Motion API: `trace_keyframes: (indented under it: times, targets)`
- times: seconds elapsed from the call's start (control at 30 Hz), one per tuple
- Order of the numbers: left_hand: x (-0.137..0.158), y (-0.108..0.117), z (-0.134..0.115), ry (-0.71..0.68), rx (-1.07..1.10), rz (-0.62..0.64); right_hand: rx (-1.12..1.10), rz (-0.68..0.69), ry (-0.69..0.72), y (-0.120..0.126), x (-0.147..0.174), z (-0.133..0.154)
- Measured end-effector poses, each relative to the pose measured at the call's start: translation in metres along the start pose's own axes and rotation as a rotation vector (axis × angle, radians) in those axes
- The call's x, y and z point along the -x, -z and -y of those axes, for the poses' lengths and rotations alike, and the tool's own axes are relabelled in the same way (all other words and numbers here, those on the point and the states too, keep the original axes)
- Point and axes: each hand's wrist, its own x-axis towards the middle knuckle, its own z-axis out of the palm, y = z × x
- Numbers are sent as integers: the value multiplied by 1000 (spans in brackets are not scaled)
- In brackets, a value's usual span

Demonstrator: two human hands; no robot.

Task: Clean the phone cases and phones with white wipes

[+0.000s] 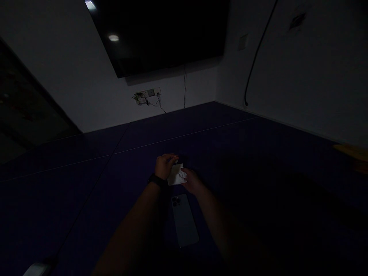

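Observation:
In dim light, my left hand (164,166), with a dark watch (156,179) on its wrist, is closed in a pinch at the far edge of a white sheet (176,177) that looks like paper or tissue. A small pale bit shows at those fingertips, too dark to name. From the right, my right hand (192,181) grips the sheet's near right side, thumb on top and the other fingers mostly hidden. Closer to me, a phone (185,221) lies with its camera side up on the dark purple floor (138,161), between my forearms.
A large dark screen (172,30) hangs on the far wall above sockets (148,93) with plugs and cables. A black cable (257,53) runs down the right wall. A pale object (37,269) lies at bottom left, and something yellow (352,151) at the right edge.

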Motion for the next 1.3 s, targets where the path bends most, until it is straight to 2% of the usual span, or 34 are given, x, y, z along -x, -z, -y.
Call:
trace_keyframes:
  times: [0.1, 0.23, 0.37, 0.53, 0.8, 1.03, 1.13, 1.3]
  targets:
    - [4, 6, -3, -23, -30, -33, 0, -32, -19, 1, -2, -1]
    - [16, 31, -7, -42, -90, -93, -1, -70, -49, 4, -6, -3]
    - [36, 46, 4, -20, -147, -122, -1, -88, -77, 6, -8, -5]
    - [51, 37, 20, 8, -173, -128, -4, -76, -73, 4, -6, -4]
    - [39, 24, -1, -18, -156, -100, -25, -56, -50, -4, 1, 3]
    - [34, -1, 1, 13, -161, -94, -28, -77, -53, -8, 1, 3]
    - [38, 4, -3, 10, -164, -107, -27, -82, -44, -7, 0, 3]
    - [53, 30, -4, 31, -194, -154, -6, -78, -26, -4, -2, 1]
